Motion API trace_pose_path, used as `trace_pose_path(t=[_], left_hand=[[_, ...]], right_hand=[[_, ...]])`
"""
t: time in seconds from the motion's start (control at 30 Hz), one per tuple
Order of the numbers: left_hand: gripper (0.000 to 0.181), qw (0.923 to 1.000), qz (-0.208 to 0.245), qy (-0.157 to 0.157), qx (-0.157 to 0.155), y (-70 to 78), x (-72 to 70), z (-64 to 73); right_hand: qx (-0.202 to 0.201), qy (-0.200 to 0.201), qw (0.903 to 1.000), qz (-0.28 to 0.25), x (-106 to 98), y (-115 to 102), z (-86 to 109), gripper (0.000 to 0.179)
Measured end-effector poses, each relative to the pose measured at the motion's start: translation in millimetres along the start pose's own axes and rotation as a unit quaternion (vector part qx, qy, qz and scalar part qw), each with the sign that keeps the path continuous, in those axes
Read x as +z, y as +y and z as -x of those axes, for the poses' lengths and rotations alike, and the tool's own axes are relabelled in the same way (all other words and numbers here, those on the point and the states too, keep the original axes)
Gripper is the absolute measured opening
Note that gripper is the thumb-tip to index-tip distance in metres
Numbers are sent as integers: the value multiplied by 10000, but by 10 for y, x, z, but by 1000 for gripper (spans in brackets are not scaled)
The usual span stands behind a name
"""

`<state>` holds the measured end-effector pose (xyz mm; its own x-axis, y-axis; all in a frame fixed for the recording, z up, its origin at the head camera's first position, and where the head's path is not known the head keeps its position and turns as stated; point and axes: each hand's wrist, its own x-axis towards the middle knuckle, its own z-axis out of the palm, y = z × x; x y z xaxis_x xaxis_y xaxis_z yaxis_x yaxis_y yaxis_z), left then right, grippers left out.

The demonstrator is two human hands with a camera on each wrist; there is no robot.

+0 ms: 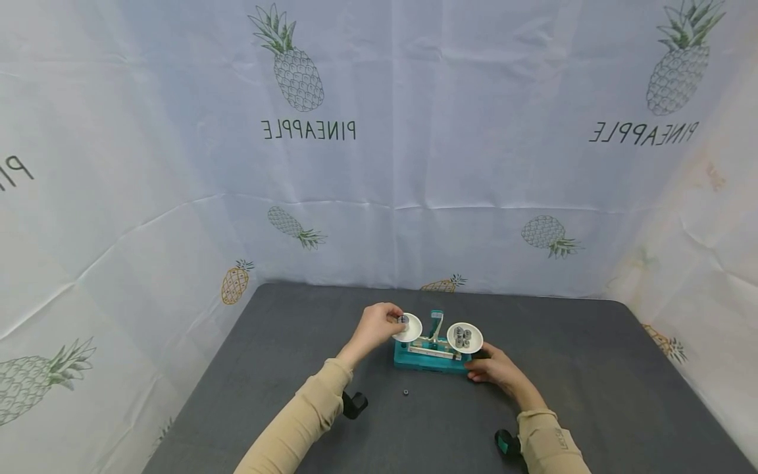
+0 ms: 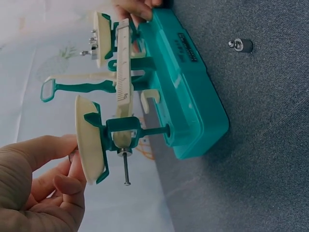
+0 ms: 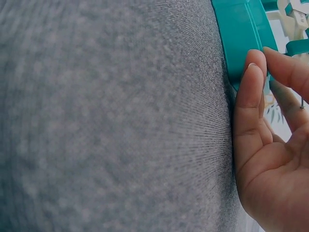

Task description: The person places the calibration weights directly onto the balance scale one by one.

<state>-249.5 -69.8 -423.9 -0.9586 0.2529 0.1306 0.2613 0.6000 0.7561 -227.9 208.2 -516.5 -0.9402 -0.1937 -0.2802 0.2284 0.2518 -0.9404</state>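
Observation:
A teal balance scale [image 1: 431,362] with two white pans stands on the table. My left hand [image 1: 378,327] is at the left pan [image 1: 416,328]. Its thumb and fingers pinch a small metal weight, mostly hidden behind the pan's rim in the left wrist view. Metal weights [image 1: 404,320] show by the fingertips on that pan. Several metal weights [image 1: 462,338] stand in the right pan [image 1: 477,340]. My right hand [image 1: 496,370] holds the right end of the scale's base, with fingertips on the teal plastic [image 3: 246,29] in the right wrist view.
One loose metal weight [image 2: 244,45] stands on the dark grey tabletop [image 1: 592,382], in front of the scale. Behind the table hangs a pale curtain [image 1: 379,164] with pineapple prints. A black wrist device [image 1: 355,405] sits below the left forearm.

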Motion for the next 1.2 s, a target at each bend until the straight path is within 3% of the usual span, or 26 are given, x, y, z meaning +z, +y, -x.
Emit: trace_pose_path(t=[0.27,0.53,0.67,1.0,1.2], left_hand=[[25,10000,0,80,15,13,-30,71],[21,9984,-134,456,306,-37,-36,162],[16,9977,-149,486,456,-27,-57,231],[14,9978,288,126,587,-48,37,443],[13,9966,541,-263,566,-173,161,549]], right_hand=[[-16,-56,9999,-155,-15,-1,14,71],[-12,-188,9990,-406,-37,19,3,80],[21,-176,9987,-476,-45,23,-10,82],[39,-117,9987,-490,-47,21,-16,81],[-5,-196,9983,-551,-60,40,-27,82]])
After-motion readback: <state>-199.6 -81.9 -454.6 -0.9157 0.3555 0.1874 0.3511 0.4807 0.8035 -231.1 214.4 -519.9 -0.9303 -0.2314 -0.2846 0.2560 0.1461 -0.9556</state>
